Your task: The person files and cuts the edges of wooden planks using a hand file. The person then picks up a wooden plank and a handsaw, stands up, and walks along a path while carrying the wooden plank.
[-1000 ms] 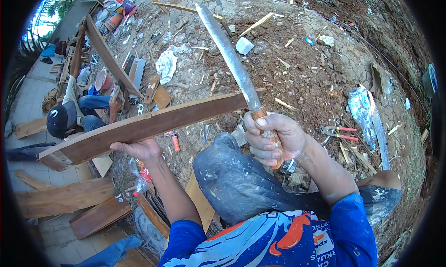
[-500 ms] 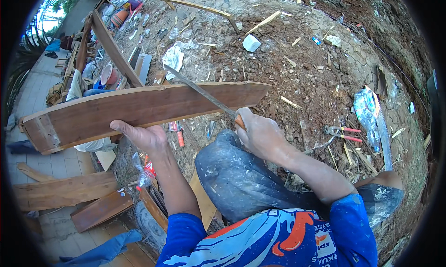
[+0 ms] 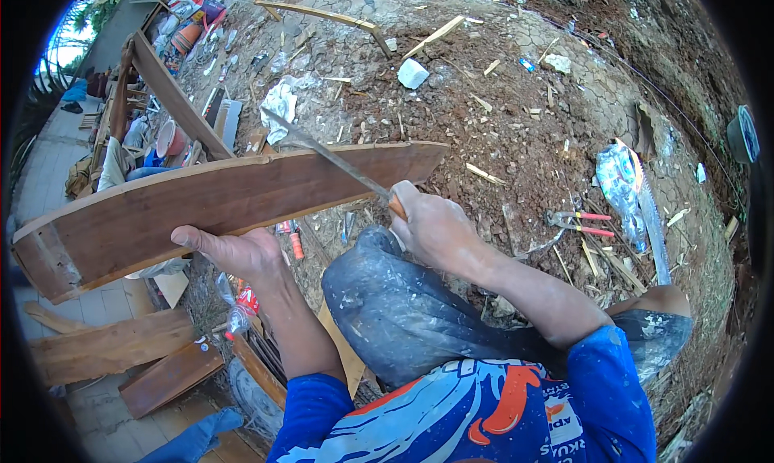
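My left hand [image 3: 234, 252] holds a long brown wooden board [image 3: 210, 201] from below, thumb lying against its near face and the other fingers partly hidden. The board slants across in front of me, its left end lower and its far-right end tapering. In my right hand [image 3: 439, 229] is a long-bladed knife [image 3: 334, 160], the fingers closed round its orange-brown handle. The grey blade points up and left, crossing the board's upper edge; whether it touches the wood I cannot tell.
Red-handled pincers [image 3: 582, 223], a handsaw [image 3: 653, 229] and a plastic bag [image 3: 619, 185] lie on the ground at right. Wood chips litter the soil. Loose planks [image 3: 113, 346] lie at lower left. Behind my board, another person's arm [image 3: 121, 92] is near an upright plank [image 3: 179, 96].
The whole view has shifted slightly. The board's left end sits a little lower than before, and both hands keep their holds. The knife still crosses the upper edge.
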Motion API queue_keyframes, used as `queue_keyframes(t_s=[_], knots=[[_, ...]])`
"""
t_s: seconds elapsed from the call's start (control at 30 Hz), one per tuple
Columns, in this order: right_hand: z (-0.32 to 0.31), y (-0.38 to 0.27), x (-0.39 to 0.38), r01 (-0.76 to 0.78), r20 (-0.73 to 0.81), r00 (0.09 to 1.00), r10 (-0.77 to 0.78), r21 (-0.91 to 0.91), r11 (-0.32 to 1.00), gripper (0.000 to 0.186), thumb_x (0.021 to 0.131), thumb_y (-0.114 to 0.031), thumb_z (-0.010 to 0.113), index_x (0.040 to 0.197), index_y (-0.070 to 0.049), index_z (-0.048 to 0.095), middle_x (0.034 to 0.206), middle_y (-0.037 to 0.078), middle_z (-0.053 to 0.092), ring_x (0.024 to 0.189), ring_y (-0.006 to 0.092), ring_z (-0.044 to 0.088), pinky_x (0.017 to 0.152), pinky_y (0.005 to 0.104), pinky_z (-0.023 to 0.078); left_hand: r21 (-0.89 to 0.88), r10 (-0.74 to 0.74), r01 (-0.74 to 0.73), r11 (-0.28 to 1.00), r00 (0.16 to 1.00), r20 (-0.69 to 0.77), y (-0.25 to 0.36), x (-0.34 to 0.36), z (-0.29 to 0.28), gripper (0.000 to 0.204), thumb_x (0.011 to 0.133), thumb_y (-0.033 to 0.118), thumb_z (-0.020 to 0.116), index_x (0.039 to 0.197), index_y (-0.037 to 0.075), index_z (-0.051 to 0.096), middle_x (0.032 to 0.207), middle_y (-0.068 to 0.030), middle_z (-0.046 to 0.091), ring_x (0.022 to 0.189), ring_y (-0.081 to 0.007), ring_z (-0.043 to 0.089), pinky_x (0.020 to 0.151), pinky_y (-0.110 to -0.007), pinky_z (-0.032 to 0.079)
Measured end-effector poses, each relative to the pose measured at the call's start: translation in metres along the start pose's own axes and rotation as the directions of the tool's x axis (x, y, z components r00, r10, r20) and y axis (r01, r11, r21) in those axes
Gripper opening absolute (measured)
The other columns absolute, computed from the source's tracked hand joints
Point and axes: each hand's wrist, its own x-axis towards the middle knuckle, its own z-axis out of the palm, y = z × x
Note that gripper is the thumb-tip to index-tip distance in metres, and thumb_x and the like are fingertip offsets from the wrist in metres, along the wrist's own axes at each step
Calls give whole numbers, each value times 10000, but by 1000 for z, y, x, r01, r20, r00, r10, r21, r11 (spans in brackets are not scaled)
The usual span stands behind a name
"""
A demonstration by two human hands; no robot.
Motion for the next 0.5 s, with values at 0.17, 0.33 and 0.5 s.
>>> queue_keyframes(t_s=[0.17, 0.33, 0.5], knots=[[-6, 31, 11, -70, -26, 997, 70, -29, 997, 218, 927, -189, 589, 1033, -25, 491, 820, 267, 650, 829, 478, 649, 736, 557, 492, 24, 14, -13, 1000, 1000, -25, -8, -2, 8, 969, 844, 684, 661, 1509, 63, 327, 1491, -95, 442, 1369, -254, 446, 1183, -461, 360], [-4, 51, 17, -182, 43, 982, 183, -37, 983, 243, 942, -204, 584, 1073, -21, 493, 905, 256, 684, 917, 462, 666, 801, 567, 501, 83, 23, -20, 996, 999, -34, -6, -6, 8, 1008, 832, 703, 658, 1516, 51, 306, 1508, -110, 418, 1383, -261, 425, 1193, -453, 343], [6, 25, 7, -89, -23, 996, 89, -21, 996, 207, 930, -178, 587, 1032, -14, 511, 801, 270, 644, 825, 473, 654, 733, 552, 489, 45, 4, -2, 999, 999, -52, -4, -6, 7, 994, 839, 701, 653, 1515, 56, 315, 1509, -101, 425, 1384, -259, 427, 1193, -453, 346]])
